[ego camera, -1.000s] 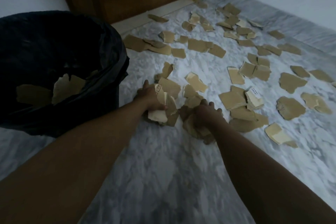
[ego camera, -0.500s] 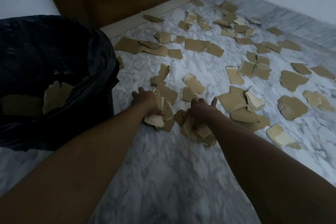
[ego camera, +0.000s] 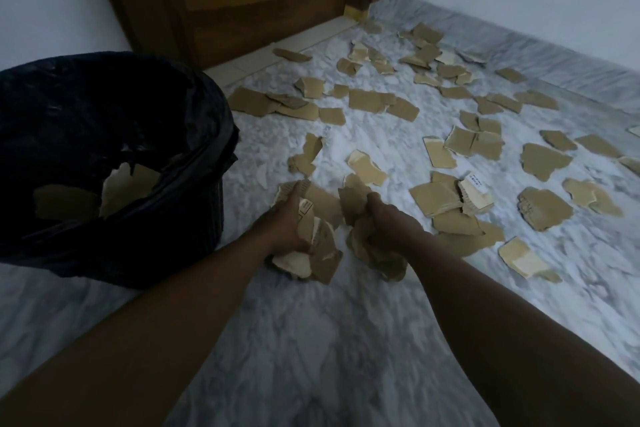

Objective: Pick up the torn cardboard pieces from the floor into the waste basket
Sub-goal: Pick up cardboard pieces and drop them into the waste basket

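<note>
Beside the waste basket (ego camera: 211,114), fingers (ego camera: 293,196) of left hand (ego camera: 282,227) and right hand (ego camera: 394,222) clutch cardboard pieces (ego camera: 322,236), print illegible.

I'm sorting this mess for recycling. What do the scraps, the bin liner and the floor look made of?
Scraps: brown corrugated cardboard, matte, with ragged torn edges and fluting showing on some.
Liner: thin black plastic film, faintly shiny, crinkled and draped over the rim.
Floor: probably polished marble or marble-look tile, going by the grey-white veining and soft sheen.
</note>
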Demonstrator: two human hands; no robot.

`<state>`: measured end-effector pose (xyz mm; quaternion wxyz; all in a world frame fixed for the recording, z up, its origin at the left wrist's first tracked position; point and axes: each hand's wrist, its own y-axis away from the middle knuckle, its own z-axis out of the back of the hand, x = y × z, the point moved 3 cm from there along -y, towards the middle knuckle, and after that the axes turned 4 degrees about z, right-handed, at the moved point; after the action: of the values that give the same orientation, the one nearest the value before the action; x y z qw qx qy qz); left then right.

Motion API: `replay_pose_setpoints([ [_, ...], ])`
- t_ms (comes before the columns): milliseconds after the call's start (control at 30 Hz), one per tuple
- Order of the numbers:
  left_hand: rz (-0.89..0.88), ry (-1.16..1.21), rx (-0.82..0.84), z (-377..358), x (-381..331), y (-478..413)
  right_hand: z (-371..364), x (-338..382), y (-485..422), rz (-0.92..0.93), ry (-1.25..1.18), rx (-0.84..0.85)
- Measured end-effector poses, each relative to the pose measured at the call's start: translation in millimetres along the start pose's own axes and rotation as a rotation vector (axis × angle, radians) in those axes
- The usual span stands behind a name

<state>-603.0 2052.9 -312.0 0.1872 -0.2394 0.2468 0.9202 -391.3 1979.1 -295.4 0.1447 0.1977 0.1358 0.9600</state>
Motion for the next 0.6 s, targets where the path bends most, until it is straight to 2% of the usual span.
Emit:
replay_pose_setpoints([
  [200, 0.169, -0.234, 0.035, 8.1, -0.8, -47.9, 1.8, 12.1, -15.7, 0.018, -0.028, -0.003],
  [333, 0.197, -0.535, 0.174, 5.2, -7.8, -66.1, -5.6, 4.5, -45.1, -0.003, 0.034, 0.081],
  [500, 0.231, -0.532, 0.225, 13.5, -21.4, -75.0, -43.2, -41.6, -134.6, -0.144, 0.054, 0.246],
  [600, 0.274, -0.470, 0.228, 7.6, -13.5, -81.1, -29.4, -20.4, -128.0, -0.129, 0.168, 0.289],
])
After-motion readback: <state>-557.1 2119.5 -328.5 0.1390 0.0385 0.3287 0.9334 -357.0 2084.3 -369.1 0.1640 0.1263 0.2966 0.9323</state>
